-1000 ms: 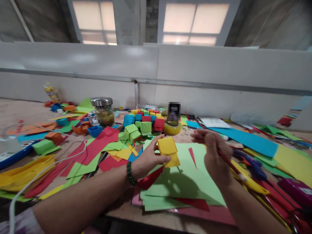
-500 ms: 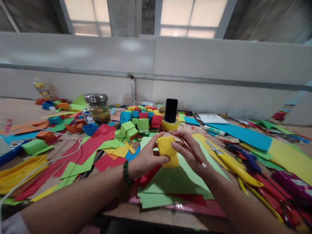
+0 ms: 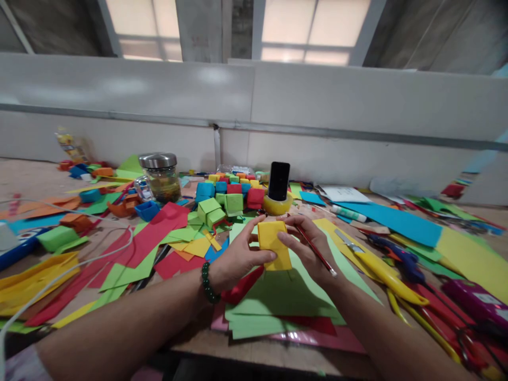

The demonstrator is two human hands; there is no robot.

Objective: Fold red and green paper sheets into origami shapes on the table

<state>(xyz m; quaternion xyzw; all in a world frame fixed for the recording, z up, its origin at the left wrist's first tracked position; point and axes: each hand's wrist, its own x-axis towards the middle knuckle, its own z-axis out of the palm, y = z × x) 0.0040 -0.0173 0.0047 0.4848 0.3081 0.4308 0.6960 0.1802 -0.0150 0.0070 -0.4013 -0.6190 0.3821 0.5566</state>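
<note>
A yellow paper box (image 3: 273, 244) is held up between both hands, above a stack of light green paper sheets (image 3: 286, 299). My left hand (image 3: 238, 255) grips its left side, the thumb across the near face. On the right side, my right hand (image 3: 307, 246) presses its thumb or a finger against the box near the upper corner. A dark red pencil (image 3: 315, 246) is tucked in that same hand, its eraser end pointing down toward the wrist. Just beyond the hands lie light green paper boxes (image 3: 211, 211) among other coloured ones.
A phone (image 3: 279, 180) stands on a yellow round holder at the back. A lidded glass mug (image 3: 161, 180) is behind on the left. To the right lie a yellow utility knife (image 3: 381, 270), a glue gun (image 3: 399, 256) and scissors (image 3: 468, 338). A white cable (image 3: 99, 259) crosses the left.
Both hands keep hold of the yellow box, which has tilted and shifted very slightly. The fingers of my right hand have moved a little around the pencil.
</note>
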